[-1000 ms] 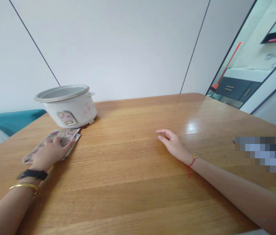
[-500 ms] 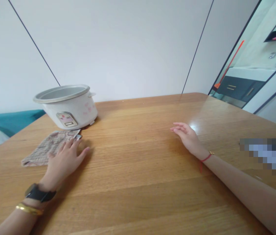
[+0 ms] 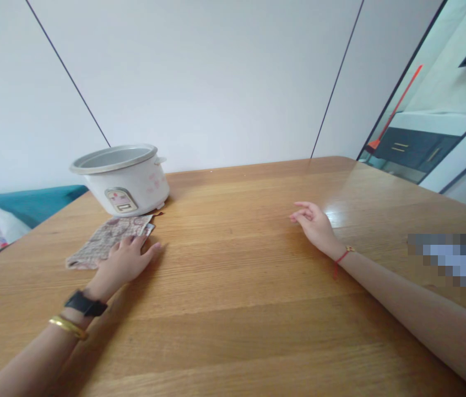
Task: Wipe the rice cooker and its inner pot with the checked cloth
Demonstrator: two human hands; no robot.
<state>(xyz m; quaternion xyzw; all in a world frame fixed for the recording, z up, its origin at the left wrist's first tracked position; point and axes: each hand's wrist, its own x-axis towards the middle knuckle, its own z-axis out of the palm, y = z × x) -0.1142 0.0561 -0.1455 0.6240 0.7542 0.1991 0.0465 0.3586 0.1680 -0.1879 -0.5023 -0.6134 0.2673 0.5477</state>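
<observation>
My left hand (image 3: 123, 262) rests palm down with its fingers spread over the near edge of a folded, patterned beige cloth (image 3: 107, 240). Its fingertips appear to touch the cloth, and the thumb points out over bare wood. Just behind the cloth stands a white rice cooker (image 3: 137, 190) without a lid, its front panel facing me and its inside partly visible. On the other side, my right hand (image 3: 315, 226) hovers over or lightly rests on the wooden table (image 3: 225, 286). Its fingers are loosely bent and apart, with nothing in them.
A pixelated, unreadable object (image 3: 458, 262) lies at the table's right. Beyond the left edge are a teal seat (image 3: 51, 204) and a white plastic bag (image 3: 4, 226). A pale panelled wall (image 3: 225, 82) closes the back. Through a doorway at right show a red-handled tool (image 3: 400, 105) and a dark cabinet (image 3: 415, 146).
The view has turned slightly left, so the cooker, cloth and left hand appear farther right. My left hand stays at the cloth. The right hand's fingers look slightly more bent.
</observation>
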